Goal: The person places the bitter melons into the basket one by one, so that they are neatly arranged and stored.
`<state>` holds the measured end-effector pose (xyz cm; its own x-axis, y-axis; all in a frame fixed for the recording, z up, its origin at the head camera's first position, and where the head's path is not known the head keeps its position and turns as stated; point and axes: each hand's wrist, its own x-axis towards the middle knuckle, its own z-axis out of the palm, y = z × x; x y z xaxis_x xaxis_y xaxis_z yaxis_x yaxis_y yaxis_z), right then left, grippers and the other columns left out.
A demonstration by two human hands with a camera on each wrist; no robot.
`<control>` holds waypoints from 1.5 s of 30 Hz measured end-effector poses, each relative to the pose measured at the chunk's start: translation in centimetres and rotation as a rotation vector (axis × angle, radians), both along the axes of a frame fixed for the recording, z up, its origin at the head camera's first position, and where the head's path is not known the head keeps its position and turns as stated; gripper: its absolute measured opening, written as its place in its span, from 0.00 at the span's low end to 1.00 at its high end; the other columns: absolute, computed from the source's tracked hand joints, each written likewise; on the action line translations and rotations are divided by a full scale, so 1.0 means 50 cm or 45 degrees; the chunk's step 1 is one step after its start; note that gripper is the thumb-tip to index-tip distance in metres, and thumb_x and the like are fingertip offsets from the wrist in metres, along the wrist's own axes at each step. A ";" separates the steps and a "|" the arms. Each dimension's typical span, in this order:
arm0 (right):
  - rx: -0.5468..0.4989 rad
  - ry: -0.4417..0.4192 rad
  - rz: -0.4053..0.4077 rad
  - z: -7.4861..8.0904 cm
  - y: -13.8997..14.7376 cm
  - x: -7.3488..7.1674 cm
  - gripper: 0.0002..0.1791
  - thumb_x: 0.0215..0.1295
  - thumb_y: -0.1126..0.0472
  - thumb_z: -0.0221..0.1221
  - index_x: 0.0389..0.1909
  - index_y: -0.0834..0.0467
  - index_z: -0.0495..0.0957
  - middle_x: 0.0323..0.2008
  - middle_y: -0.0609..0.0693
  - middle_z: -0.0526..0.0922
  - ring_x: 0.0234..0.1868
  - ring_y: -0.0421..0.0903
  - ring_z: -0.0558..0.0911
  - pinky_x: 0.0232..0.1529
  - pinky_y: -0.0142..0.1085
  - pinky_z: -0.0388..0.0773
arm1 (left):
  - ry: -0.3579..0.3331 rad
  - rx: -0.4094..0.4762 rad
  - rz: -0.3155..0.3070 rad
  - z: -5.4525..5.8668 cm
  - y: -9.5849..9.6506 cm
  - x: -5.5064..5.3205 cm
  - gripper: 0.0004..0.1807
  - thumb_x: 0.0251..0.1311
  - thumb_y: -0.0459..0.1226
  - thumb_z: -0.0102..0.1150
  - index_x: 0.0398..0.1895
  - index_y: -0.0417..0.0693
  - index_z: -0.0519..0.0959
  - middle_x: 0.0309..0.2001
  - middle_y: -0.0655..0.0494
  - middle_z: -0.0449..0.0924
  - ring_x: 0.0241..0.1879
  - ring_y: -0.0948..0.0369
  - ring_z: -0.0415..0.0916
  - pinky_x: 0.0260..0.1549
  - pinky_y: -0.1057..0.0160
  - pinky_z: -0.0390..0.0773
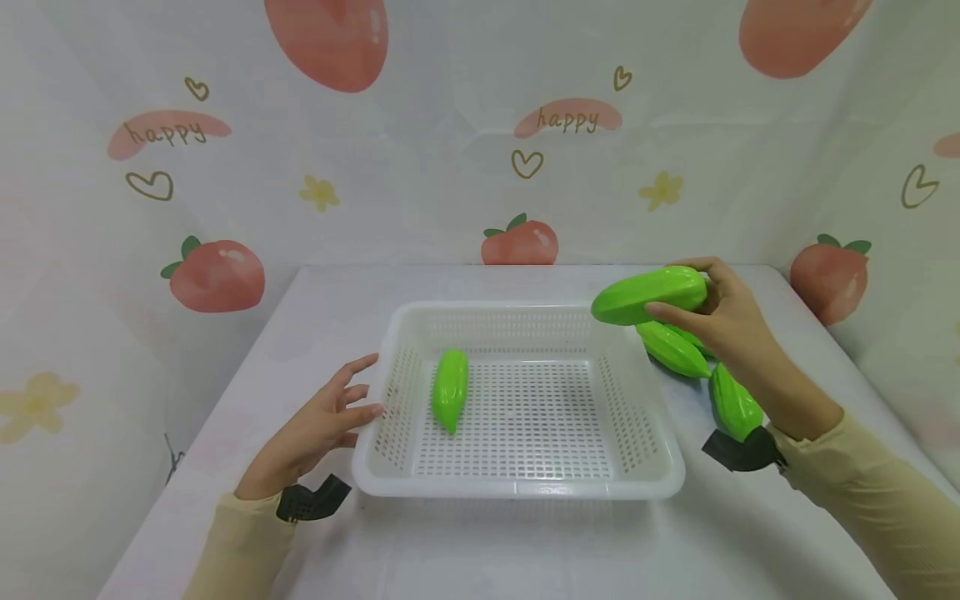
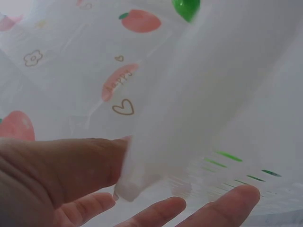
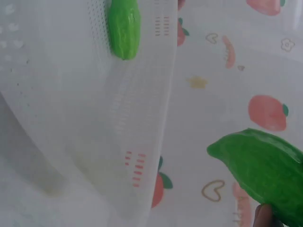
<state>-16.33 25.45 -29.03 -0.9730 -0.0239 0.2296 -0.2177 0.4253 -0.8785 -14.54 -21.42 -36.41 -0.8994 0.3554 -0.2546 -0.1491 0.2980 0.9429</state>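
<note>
In the head view my right hand [image 1: 716,312] holds a shiny bright green gourd [image 1: 648,296], ridged and pointed at one end, above the basket's back right corner. Its fingers are behind the gourd and the thumb is in front. The right wrist view shows this gourd [image 3: 265,170] with a fingertip below it. A similar gourd [image 1: 451,390] lies inside the white perforated plastic basket [image 1: 517,490], on the left of its floor. My left hand [image 1: 322,421] is at the basket's left rim, fingers spread and relaxed, thumb tip against the rim.
Several more green gourds [image 1: 672,350] lie on the white-covered table [image 1: 517,558], right of the basket, partly hidden by the right hand and arm. A white cloth [image 1: 420,167] printed with fruit, hearts and flowers hangs behind. A black wrist mount [image 1: 311,500] is on each sleeve.
</note>
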 end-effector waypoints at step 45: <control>-0.178 -0.352 0.472 -0.019 -0.210 -0.068 0.35 0.60 0.67 0.65 0.63 0.56 0.57 0.53 0.65 0.72 0.48 0.58 0.83 0.39 0.48 0.84 | 0.005 0.045 -0.021 -0.002 -0.003 -0.003 0.45 0.64 0.37 0.60 0.77 0.60 0.42 0.65 0.36 0.65 0.49 0.48 0.80 0.43 0.46 0.82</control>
<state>-19.74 14.97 -29.97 -0.9296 -0.3683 -0.0108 -0.0827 0.2370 -0.9680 -14.67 -21.59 -36.49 -0.8943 0.3786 -0.2384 -0.1410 0.2672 0.9533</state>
